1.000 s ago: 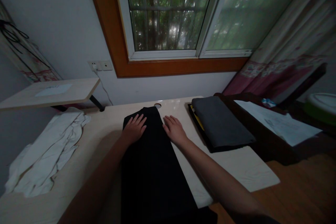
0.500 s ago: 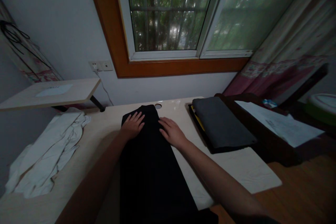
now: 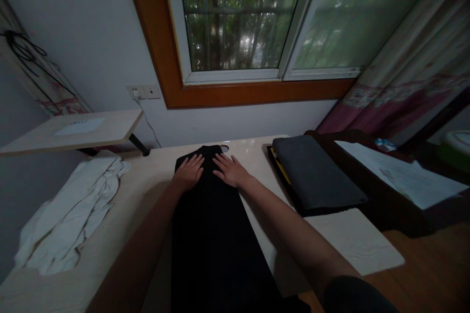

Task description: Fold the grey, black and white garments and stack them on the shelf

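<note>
A long black garment (image 3: 213,234), folded narrow, lies lengthwise on the pale wooden desk (image 3: 147,181) and runs off toward me at the bottom of the view. Its exact kind cannot be made out. My left hand (image 3: 189,172) rests flat on the left side of its far end, fingers spread. Beside it, my right hand (image 3: 231,170) lies flat on the right side of the same end, fingers apart. Neither hand grips anything. The fabric under both palms is hidden.
White crumpled cloth (image 3: 73,210) lies on the left, near a raised shelf (image 3: 73,132). To the right sits a stack of folded dark grey fabric (image 3: 312,171). Beyond it, white paper (image 3: 400,171) rests on a dark surface. A window (image 3: 238,19) is behind the desk.
My right hand has moved left and slightly away from me, from the garment's right edge onto its far end. My left hand stays flat in about the same place on the cloth.
</note>
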Demonstrator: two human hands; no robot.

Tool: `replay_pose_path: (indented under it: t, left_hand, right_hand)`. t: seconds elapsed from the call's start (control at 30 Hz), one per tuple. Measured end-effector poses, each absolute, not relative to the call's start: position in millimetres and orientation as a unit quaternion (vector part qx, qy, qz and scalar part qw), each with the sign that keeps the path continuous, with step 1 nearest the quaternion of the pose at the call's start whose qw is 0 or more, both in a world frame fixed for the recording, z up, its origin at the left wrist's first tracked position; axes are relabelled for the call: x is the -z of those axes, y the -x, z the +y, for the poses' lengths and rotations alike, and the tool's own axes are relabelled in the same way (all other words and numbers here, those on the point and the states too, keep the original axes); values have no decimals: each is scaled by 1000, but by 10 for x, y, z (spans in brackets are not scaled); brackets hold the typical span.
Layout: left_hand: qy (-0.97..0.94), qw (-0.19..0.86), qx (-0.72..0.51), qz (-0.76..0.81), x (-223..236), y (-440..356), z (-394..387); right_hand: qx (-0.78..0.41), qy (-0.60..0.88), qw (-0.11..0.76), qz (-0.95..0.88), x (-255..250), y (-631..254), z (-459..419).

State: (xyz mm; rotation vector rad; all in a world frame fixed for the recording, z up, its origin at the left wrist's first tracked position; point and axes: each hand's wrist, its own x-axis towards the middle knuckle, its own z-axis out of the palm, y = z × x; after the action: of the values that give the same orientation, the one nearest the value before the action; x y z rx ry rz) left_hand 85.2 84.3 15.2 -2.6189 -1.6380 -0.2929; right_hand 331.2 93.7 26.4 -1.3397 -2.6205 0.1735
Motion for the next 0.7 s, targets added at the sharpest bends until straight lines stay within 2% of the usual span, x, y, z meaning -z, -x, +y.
replay_pose_path:
  t: [0.13, 0.4, 0.7]
  left_hand:
    - [840, 11, 88, -535, -158, -855, 852]
    - [832, -25, 94, -547, -216, -747, 854]
    - [858, 34, 81, -506, -226, -1055, -130]
  right_hand:
    - [-67, 518, 78, -849, -240, -3463, 1124]
    - [-56, 528, 92, -842, -174, -3643, 1075]
    - [-49, 532, 111, -838, -186, -3628, 1031]
